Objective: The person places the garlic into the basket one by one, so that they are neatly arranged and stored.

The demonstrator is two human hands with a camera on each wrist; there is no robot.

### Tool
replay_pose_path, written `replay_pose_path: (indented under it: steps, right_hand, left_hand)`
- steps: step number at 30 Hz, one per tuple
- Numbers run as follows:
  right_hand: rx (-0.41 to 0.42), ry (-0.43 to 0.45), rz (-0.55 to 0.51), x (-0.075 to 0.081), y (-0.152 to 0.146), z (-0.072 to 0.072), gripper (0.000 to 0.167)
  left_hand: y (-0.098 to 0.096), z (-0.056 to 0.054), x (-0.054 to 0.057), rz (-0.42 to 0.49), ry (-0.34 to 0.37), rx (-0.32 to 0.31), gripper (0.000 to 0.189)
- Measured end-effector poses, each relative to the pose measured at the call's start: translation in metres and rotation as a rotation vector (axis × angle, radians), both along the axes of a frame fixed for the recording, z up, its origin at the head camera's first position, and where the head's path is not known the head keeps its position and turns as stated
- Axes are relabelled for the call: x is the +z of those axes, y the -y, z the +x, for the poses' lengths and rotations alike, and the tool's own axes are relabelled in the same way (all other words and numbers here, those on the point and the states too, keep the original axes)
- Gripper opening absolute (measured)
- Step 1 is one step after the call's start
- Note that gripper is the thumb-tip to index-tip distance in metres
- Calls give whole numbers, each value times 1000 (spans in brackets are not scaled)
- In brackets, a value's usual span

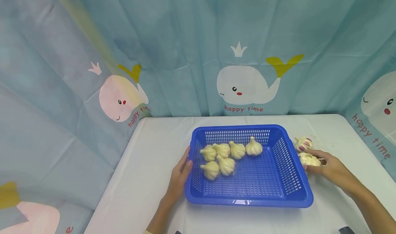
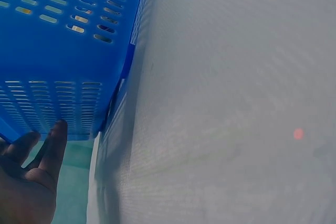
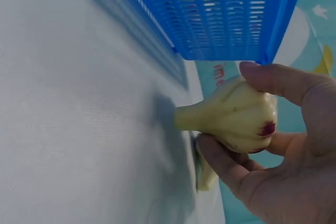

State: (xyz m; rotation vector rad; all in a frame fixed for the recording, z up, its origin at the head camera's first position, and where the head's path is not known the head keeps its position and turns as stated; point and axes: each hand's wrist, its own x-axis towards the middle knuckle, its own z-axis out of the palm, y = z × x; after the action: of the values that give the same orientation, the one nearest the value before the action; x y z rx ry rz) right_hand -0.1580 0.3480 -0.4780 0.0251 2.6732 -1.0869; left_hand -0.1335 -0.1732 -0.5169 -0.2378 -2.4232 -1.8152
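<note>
A blue plastic basket (image 1: 247,202) with slotted walls stands on the white-covered table. Several pale garlic bulbs (image 1: 227,165) lie in its left half and along the back. My left hand (image 1: 179,177) rests against the basket's left side, its extended fingers (image 2: 54,148) touching the slotted wall in the left wrist view. Right of the basket, my right hand (image 1: 329,168) holds a garlic bulb (image 3: 236,114) between thumb and fingers, its stem pointing away from the palm. Another garlic bulb (image 1: 304,144) with purple streaks lies just behind the held one, outside the basket.
The white tablecloth (image 1: 154,165) spreads to both sides of the basket. Blue-green curtains with a printed whale (image 1: 247,84) hang behind and beside the table. Two small dark objects (image 1: 346,230) show at the bottom edge of the head view.
</note>
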Motion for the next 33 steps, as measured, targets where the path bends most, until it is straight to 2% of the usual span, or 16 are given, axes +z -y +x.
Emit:
replay_pose_path:
  steps: [12,23,33]
  right_hand:
    - [-106,-20,-65,8,-13,2,96]
    - [-176,-117,-115,14,-10,1,94]
    - [-182,-159,-139,25,-8,0,89]
  left_hand:
    - [-2,2,2,-4,7,7,55]
    - [-1,1,3,3,0,1,55]
    - [-1,0,2,1,-6,-5,56]
